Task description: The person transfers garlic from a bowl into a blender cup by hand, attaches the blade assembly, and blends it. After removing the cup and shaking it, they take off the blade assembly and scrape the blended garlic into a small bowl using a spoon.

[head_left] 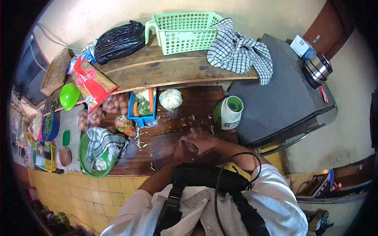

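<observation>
My left hand (pixel 181 152) and my right hand (pixel 202 141) are close together above a dark board (pixel 162 143) on the wooden table. Between them is a small rounded thing (pixel 191 147), mostly covered by my fingers, and I cannot make out its kind. My right hand reaches over it from the right, its fingers bent, while my left hand curls against its other side. Pale vegetable scraps (pixel 184 122) lie scattered around the board. A whole cabbage (pixel 170 99) rests beyond my hands. To the right stands a green and white container (pixel 231 113).
A blue basket (pixel 130 105) holds carrots and other vegetables. Bagged eggs (pixel 114 103) and a green basket (pixel 81 156) with a checked cloth (pixel 103 140) lie left. A raised shelf (pixel 173 70) carries a pale green basket (pixel 183 41). A grey-topped cabinet (pixel 271 94) borders the right.
</observation>
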Tool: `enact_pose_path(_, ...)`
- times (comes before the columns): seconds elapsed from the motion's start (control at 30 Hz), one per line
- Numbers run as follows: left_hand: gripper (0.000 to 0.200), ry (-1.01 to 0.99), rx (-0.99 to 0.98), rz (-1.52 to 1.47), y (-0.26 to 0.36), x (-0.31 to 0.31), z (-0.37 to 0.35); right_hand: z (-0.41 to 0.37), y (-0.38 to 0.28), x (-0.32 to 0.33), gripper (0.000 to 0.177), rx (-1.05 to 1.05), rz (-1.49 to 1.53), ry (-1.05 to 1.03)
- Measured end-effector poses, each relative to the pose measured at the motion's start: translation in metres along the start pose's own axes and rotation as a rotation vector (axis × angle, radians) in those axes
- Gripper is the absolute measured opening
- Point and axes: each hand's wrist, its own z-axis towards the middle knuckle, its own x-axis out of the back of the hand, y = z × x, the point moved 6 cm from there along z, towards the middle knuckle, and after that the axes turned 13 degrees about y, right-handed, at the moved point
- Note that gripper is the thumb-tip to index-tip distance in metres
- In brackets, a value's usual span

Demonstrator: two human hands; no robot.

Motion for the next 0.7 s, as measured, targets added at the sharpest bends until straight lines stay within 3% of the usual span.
enact_pose_path(0.03,0.101,0.148,-0.324,-0.004,0.02,0.012,-0.002,-0.002,-0.003,0.001,0.118,0.09,-0.004,-0.064)
enact_pose_path(0.1,0.093,-0.032,-0.025,-0.072,0.006,0.006,0.003,-0.002,-0.004,0.0,0.118,0.115,0.057,-0.006)
enact_pose_path(0.27,0.074,-0.162,0.078,-0.169,0.004,0.013,0.006,-0.011,0.001,0.029,0.114,0.148,0.24,0.182)
enact_pose_path(0.33,0.067,-0.204,0.029,-0.176,-0.007,0.024,0.002,-0.025,-0.011,0.081,0.088,0.068,0.091,0.402)
enact_pose_path(0.4,0.059,-0.259,-0.188,-0.133,-0.008,0.051,-0.004,-0.09,0.014,0.218,0.06,-0.124,0.208,0.678)
enact_pose_path(0.43,0.055,-0.305,-0.275,-0.16,-0.009,0.064,-0.006,-0.132,0.013,0.286,0.038,-0.273,0.065,0.833)
enact_pose_path(0.5,0.052,0.168,1.124,-1.196,0.0,0.101,-0.023,-0.219,0.018,0.387,0.03,-0.319,-0.211,1.313)
enact_pose_path(0.53,0.052,0.161,1.115,-1.19,0.004,0.107,-0.028,-0.254,0.037,0.423,0.036,-0.5,-0.185,1.43)
enact_pose_path(0.57,0.051,0.156,0.766,-0.907,0.007,0.125,-0.024,-0.284,0.075,0.453,0.04,-0.572,-0.213,1.528)
enact_pose_path(0.6,0.051,0.15,0.422,-0.616,0.021,0.14,-0.018,-0.301,0.1,0.482,0.052,-0.587,-0.465,1.483)
enact_pose_path(0.63,0.051,0.097,0.347,-0.563,0.046,0.149,0.002,-0.311,0.138,0.5,0.069,-0.633,-0.713,1.393)
enact_pose_path(0.67,0.051,0.048,0.273,-0.506,0.077,0.154,0.034,-0.317,0.184,0.511,0.082,-0.737,-0.704,1.239)
enact_pose_path(0.7,0.053,0.024,0.254,-0.612,0.099,0.149,0.059,-0.314,0.2,0.515,0.081,-0.937,-0.432,1.008)
